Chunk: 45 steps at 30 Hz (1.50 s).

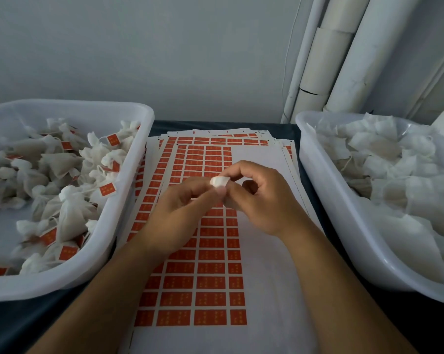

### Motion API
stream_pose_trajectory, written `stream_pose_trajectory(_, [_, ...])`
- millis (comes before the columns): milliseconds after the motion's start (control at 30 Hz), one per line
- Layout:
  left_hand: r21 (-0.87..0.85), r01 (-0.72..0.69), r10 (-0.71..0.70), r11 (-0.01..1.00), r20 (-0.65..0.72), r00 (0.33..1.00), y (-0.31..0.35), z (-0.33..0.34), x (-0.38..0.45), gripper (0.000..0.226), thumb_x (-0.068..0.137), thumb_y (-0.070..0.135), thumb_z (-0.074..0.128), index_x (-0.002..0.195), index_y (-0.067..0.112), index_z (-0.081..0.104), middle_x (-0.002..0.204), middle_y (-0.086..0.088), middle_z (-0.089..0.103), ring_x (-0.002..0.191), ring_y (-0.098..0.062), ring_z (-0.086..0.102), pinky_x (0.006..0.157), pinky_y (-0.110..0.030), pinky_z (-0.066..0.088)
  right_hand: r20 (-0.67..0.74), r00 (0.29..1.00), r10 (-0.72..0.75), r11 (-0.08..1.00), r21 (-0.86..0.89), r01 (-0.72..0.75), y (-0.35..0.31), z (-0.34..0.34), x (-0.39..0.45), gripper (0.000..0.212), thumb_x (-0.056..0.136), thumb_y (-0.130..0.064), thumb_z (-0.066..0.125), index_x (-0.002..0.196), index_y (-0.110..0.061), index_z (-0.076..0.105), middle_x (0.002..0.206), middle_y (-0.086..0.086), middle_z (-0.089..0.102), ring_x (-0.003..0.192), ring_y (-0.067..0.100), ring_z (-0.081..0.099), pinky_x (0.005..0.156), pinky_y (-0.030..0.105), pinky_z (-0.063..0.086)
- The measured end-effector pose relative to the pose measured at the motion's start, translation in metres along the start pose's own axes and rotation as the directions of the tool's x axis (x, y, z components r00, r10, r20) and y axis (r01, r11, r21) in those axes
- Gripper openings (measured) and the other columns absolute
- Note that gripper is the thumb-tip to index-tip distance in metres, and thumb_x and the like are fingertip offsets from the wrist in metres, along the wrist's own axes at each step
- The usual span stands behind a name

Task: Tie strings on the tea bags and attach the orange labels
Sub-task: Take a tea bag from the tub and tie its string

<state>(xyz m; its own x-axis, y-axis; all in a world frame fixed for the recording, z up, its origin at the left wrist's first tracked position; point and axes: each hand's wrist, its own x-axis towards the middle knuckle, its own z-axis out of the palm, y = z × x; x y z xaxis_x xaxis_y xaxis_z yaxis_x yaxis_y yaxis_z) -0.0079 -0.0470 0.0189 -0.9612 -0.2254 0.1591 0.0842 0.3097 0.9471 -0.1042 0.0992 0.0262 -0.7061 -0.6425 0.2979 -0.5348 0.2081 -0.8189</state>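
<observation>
Both my hands meet above a sheet of orange labels (210, 272) in the middle of the table. My left hand (175, 213) and my right hand (259, 198) pinch the same small white tea bag (218, 182) between their fingertips. Most of the bag is hidden by my fingers, and no string shows clearly. The label sheet lies on a stack of similar sheets (223, 139), with some labels gone from its upper right part.
A white tub (129, 226) on the left holds several tied tea bags with orange labels (106, 189). A white tub (325, 200) on the right holds several plain tea bags (394, 162). White pipes (343, 60) run up the wall at the back right.
</observation>
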Motion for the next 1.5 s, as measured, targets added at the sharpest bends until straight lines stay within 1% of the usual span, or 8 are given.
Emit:
stream_pose_trajectory(200, [-0.019,-0.045,0.043,0.999,-0.099,0.994,-0.005,0.003,0.002,0.019,0.092,0.042,0.060,0.090,0.034,0.077,0.096,0.009,0.076,0.099,-0.012,0.070,0.089,-0.029,0.051,-0.005,0.997,0.072,0.987,0.144,-0.071,-0.004,0.000,0.001,0.009,0.100,-0.031,0.063,0.094,-0.031,0.069,0.078,-0.023,0.066,0.072,-0.004,0.063,0.060,0.010,0.048])
stream_pose_trajectory(400, [-0.078,-0.136,0.120,0.988,-0.179,0.976,0.003,0.006,0.000,0.022,0.099,0.030,0.059,0.084,0.025,0.075,0.085,0.004,0.076,0.086,-0.014,0.072,0.077,-0.013,0.054,0.050,0.982,0.184,0.936,0.296,-0.190,-0.007,-0.001,0.000,0.015,0.103,-0.031,0.058,0.101,-0.023,0.071,0.070,-0.013,0.066,0.059,0.004,0.060,0.055,0.015,0.047])
stream_pose_trajectory(567, [0.257,-0.097,0.189,0.962,-0.363,0.913,-0.002,0.011,0.003,0.014,0.097,0.033,0.064,0.083,0.033,0.069,0.092,0.016,0.062,0.094,-0.003,0.058,0.073,-0.006,0.047,0.166,0.948,0.270,0.820,0.476,-0.317,-0.004,0.000,0.000,0.022,0.089,-0.040,0.059,0.090,-0.023,0.073,0.076,-0.002,0.065,0.062,0.010,0.057,0.057,0.022,0.048])
stream_pose_trajectory(767, [0.299,-0.041,0.169,0.953,-0.419,0.892,-0.004,0.014,0.004,0.017,0.096,0.035,0.064,0.080,0.040,0.060,0.096,0.022,0.052,0.095,0.004,0.054,0.068,-0.003,0.046,0.303,0.912,0.277,0.649,0.641,-0.410,-0.001,0.003,-0.002,0.021,0.092,-0.035,0.062,0.094,-0.019,0.076,0.084,0.001,0.065,0.069,0.012,0.055,0.067,0.029,0.044])
stream_pose_trajectory(1000, [0.444,-0.094,0.318,0.891,-0.462,0.828,-0.005,0.014,0.002,0.021,0.089,0.027,0.077,0.099,0.034,0.060,0.107,0.013,0.054,0.091,-0.008,0.057,0.072,-0.015,0.050,0.341,0.885,0.317,0.606,0.645,-0.465,-0.001,0.004,-0.001,0.019,0.099,-0.024,0.063,0.105,-0.014,0.078,0.085,0.005,0.062,0.067,0.010,0.055,0.063,0.026,0.046])
stream_pose_trajectory(1200, [0.622,-0.229,0.522,0.749,-0.340,0.782,-0.007,0.008,0.000,0.023,0.091,0.031,0.071,0.107,0.016,0.077,0.103,0.002,0.062,0.093,-0.012,0.056,0.074,-0.014,0.047,0.336,0.876,0.347,0.611,0.627,-0.483,0.001,0.003,0.000,0.022,0.101,-0.028,0.061,0.107,-0.015,0.078,0.103,0.011,0.061,0.084,0.022,0.053,0.079,0.035,0.045])
stream_pose_trajectory(1367, [0.691,-0.347,0.623,0.634,-0.191,0.758,-0.013,-0.001,0.004,0.026,0.093,0.029,0.067,0.107,0.010,0.079,0.099,-0.010,0.070,0.089,-0.023,0.064,0.072,-0.035,0.058,0.314,0.873,0.374,0.592,0.644,-0.485,0.002,0.002,0.000,0.022,0.101,-0.027,0.060,0.097,-0.026,0.082,0.106,0.009,0.065,0.091,0.022,0.054,0.073,0.028,0.047])
stream_pose_trajectory(1500, [0.698,-0.370,0.627,0.613,-0.144,0.766,-0.016,-0.006,0.006,0.022,0.090,0.024,0.072,0.104,0.008,0.079,0.096,-0.010,0.070,0.085,-0.022,0.064,0.070,-0.039,0.059,0.314,0.860,0.403,0.619,0.598,-0.508,0.001,0.002,0.000,0.024,0.102,-0.026,0.060,0.111,-0.011,0.076,0.090,0.006,0.066,0.072,0.012,0.057,0.065,0.024,0.049])
